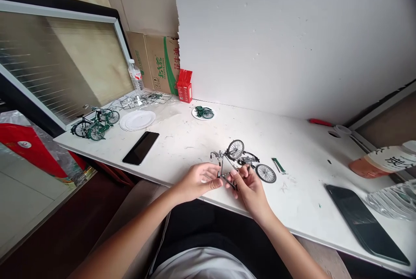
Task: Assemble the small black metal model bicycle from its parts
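Observation:
My right hand (251,190) pinches a small dark bicycle frame piece (230,180) between thumb and fingers, above the table's front edge. To its left, my left hand (198,181) has thumb and fingers apart, with the tips beside the end of that piece; whether they touch is hard to tell. Just beyond the hands lie more dark model bicycle parts: a spoked wheel (235,149), a handlebar (216,155) and a second wheel (266,173) by my right fingers. The parts overlap, and my fingers hide some of how they join.
Right of the parts lie green pieces (278,166), a dark tablet-like slab (365,222) and a drink bottle (386,161). Leftward are a phone (141,148), white plates (137,119) and assembled green model bicycles (95,124). A small plate (194,113) holds green parts; a red box (185,86) stands behind.

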A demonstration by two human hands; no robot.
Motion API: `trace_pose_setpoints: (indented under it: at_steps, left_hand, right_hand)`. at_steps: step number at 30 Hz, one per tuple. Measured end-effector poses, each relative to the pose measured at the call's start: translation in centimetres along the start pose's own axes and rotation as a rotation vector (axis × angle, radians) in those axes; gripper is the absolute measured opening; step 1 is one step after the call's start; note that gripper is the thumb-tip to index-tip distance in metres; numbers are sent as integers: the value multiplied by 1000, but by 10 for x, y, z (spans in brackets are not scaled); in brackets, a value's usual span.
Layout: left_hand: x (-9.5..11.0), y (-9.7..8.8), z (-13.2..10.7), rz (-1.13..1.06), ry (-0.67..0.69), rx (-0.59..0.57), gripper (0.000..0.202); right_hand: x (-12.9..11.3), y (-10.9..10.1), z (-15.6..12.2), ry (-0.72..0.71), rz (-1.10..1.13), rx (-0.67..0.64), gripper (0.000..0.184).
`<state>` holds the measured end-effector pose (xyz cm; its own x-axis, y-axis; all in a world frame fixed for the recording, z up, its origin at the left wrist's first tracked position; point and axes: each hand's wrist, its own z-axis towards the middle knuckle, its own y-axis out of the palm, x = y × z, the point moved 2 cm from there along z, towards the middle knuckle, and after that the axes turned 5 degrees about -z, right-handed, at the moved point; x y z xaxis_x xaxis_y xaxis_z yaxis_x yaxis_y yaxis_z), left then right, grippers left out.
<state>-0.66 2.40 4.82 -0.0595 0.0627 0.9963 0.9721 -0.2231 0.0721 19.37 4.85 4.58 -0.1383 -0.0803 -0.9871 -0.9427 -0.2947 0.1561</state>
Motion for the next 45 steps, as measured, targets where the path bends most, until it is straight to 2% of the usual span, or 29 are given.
trace_pose_setpoints:
  at_steps: [2, 3, 9, 11, 14, 16, 19, 25, 30, 33, 35, 38, 42, 45]
  left_hand:
    - [8, -20, 2, 81, -19, -122, 62]
    - [13, -34, 2, 141, 1, -125, 57]
    - [41, -145, -7, 824, 286, 458, 28]
    - [41, -173, -15, 1027, 251, 575, 31]
    - [34, -198, -24, 1218, 53, 664, 39]
    - [28, -203, -27, 1230, -53, 644, 43]
    - [25, -201, -25, 1214, -123, 652, 45]
    - [24, -201, -21, 1207, -123, 706, 43]
    - [22, -205, -21, 1185, -157, 658, 45]
    - [28, -204, -24, 1231, -165, 635, 50]
    - [39, -202, -29, 1314, -172, 700, 54]
    - [57, -197, -41, 1385, -288, 784, 58]
    - [65, -187, -54, 1335, -459, 742, 66]
    - [58, -176, -48, 1307, -423, 664, 64]
  right_hand:
    - [0, -1, 0, 38, -4, 41, 60]
    - [0, -1, 0, 60, -7, 51, 61]
    - [3, -3, 0, 125, 9, 103, 61]
    - [4, -3, 0, 137, 8, 133, 62]
    - [6, -2, 0, 148, -3, 173, 63]
    - [6, -2, 0, 153, -9, 205, 63]
    - [4, 0, -1, 187, -23, 232, 63]
    - [-2, 5, -2, 236, -39, 268, 63]
    - [-5, 8, 3, 264, -64, 287, 63]
    - [-10, 10, 7, 258, -80, 297, 62]
    - [-15, 11, 11, 248, -100, 314, 62]
    - [-23, 14, 16, 237, -126, 356, 61]
    - [-34, 19, 25, 223, -139, 385, 61]
    - [-38, 23, 32, 206, -137, 388, 61]
